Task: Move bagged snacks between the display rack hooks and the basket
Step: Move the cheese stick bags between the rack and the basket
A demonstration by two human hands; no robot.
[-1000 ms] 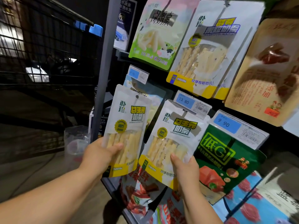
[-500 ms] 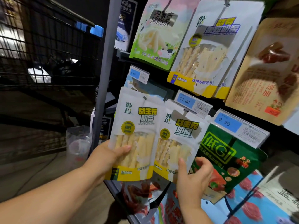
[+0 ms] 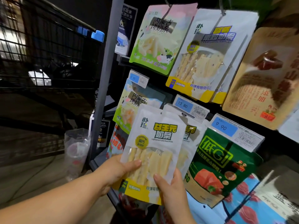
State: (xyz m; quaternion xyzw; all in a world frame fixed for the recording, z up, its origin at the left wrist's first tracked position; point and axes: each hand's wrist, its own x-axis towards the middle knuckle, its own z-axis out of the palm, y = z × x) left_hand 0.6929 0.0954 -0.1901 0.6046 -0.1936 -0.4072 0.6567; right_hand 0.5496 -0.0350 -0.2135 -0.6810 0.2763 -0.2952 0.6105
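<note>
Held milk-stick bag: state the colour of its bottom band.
Yellow, along the bottom of the milk-stick bag; head view.

We take the grey metal post [image 3: 105, 88] as our mark. Left of it the place is dark. A black wire grid [image 3: 53, 50] fills the upper left, and blue plastic pieces [image 3: 97, 36] sit on its top rail near the post. Through the grid, well left of the post, we see a bright white patch of light [image 3: 39, 77]. Below, left of the post's foot, lies a dull grey-brown floor [image 3: 32, 178]. Right of the post the back panel [image 3: 157, 82] is black.
</note>
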